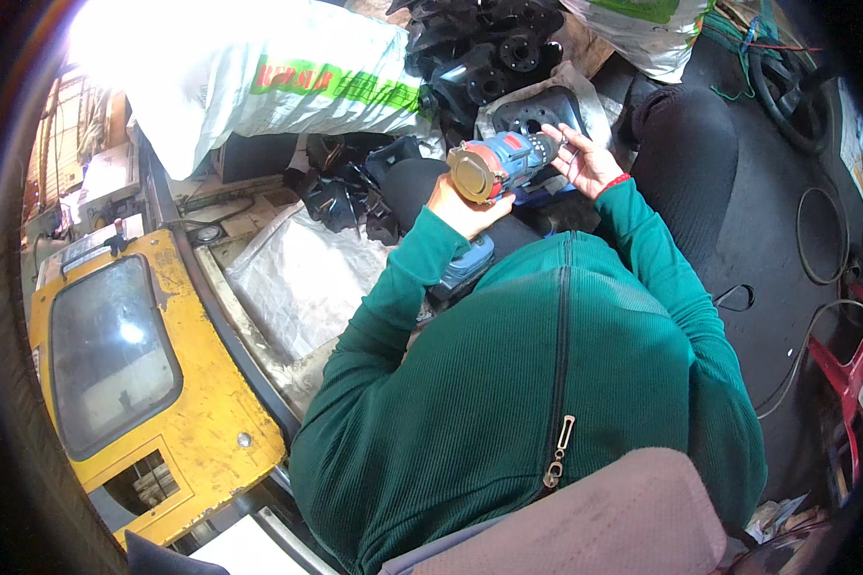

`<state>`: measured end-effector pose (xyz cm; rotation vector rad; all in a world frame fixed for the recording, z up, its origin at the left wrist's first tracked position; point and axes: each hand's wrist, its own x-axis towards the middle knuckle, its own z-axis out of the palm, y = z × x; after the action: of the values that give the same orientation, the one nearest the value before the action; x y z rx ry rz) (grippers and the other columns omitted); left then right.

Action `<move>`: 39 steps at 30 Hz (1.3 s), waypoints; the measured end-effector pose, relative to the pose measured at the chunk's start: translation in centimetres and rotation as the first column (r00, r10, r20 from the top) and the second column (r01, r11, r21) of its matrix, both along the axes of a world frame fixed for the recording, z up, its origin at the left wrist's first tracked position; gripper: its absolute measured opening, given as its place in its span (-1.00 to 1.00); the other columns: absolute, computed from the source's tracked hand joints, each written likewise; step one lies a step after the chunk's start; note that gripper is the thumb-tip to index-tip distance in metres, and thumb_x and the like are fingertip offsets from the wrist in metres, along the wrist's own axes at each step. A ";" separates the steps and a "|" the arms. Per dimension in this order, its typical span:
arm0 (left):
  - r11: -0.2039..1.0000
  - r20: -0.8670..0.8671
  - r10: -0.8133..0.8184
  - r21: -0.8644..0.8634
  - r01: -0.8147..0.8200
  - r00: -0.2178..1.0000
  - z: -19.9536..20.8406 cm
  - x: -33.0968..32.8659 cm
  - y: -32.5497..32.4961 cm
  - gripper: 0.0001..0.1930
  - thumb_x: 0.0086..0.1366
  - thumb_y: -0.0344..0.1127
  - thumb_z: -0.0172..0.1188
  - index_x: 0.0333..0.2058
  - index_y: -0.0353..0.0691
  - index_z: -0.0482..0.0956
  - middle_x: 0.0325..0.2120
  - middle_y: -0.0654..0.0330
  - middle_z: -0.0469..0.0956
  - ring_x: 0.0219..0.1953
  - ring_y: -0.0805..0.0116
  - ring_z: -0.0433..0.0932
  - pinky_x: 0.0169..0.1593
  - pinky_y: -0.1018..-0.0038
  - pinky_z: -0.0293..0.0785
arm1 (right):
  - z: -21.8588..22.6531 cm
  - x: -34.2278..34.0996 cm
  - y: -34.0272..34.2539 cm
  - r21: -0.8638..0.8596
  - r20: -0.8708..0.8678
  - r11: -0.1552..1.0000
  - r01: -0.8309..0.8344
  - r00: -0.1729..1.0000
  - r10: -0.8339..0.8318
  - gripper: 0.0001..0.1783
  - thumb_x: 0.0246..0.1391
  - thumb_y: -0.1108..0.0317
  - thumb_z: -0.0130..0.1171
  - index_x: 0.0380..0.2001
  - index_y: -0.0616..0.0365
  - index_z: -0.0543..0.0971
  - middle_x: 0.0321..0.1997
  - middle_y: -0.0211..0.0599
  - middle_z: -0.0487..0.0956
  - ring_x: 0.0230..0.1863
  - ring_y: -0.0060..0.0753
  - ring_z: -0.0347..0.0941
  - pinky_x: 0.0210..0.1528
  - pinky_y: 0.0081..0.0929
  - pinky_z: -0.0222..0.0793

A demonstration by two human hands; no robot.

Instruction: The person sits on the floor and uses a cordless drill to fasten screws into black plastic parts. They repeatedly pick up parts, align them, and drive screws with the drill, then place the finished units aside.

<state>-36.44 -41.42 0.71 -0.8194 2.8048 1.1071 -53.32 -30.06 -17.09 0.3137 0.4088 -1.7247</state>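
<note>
A blue and red cordless drill [510, 159] is gripped in my left hand [460, 209], its chuck pointing right and slightly up. Its blue battery base [468, 261] shows below my wrist, above my lap. My right hand [587, 165] is at the chuck end, palm partly turned up and fingertips drawn together by the chuck's nose. Whatever is between those fingertips is too small to make out. Just beyond the drill lies a black moulded part [553, 107] with a round hole, resting on clear plastic wrapping [597, 113].
More black moulded parts [518, 53] are piled ahead, others [340, 196] lie to the left. A large white sack [355, 57] stands at far left, another sack [633, 29] at far right. A yellow machine panel [206, 383] with a window is on my left. A cable [801, 230] loops at right.
</note>
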 end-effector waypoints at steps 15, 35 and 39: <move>0.998 0.029 0.032 0.059 -0.033 0.999 0.4 1.3 -0.2 -0.40 -0.13 -0.20 0.41 -0.12 -0.34 0.41 -0.24 0.04 0.52 -0.17 0.25 0.53 -0.07 0.38 0.44 | -0.5 1.0 -1.5 0.063 0.119 0.994 0.088 0.988 -0.095 -0.76 0.15 0.44 -0.01 -0.11 0.15 0.30 -0.01 -0.06 0.47 -0.01 -0.20 0.46 -0.18 -0.35 0.55; 0.999 0.073 -0.018 -0.029 0.020 0.997 0.0 1.4 -0.7 -0.43 -0.15 -0.20 0.39 -0.15 -0.32 0.43 -0.24 0.05 0.54 -0.19 0.21 0.56 -0.08 0.39 0.46 | 0.0 1.4 -2.5 0.183 0.055 0.982 0.041 0.997 -0.052 -0.80 0.16 0.44 -0.03 -0.14 0.18 0.35 -0.12 -0.10 0.54 -0.19 -0.37 0.54 -0.26 -0.51 0.56; 0.998 0.039 -0.036 -0.052 0.038 0.999 1.0 0.2 -0.3 -0.44 -0.19 -0.18 0.41 -0.19 -0.32 0.47 -0.37 0.04 0.58 -0.29 0.18 0.60 -0.15 0.38 0.50 | -0.6 1.4 -2.6 0.164 -0.005 0.983 0.077 0.997 -0.077 -0.76 0.20 0.38 -0.09 -0.09 0.23 0.33 -0.12 -0.08 0.52 -0.15 -0.34 0.52 -0.18 -0.48 0.54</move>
<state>-36.22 -41.72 1.72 -0.7803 2.8169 1.0056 -51.96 -32.69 -17.65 0.4548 0.5459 -1.7700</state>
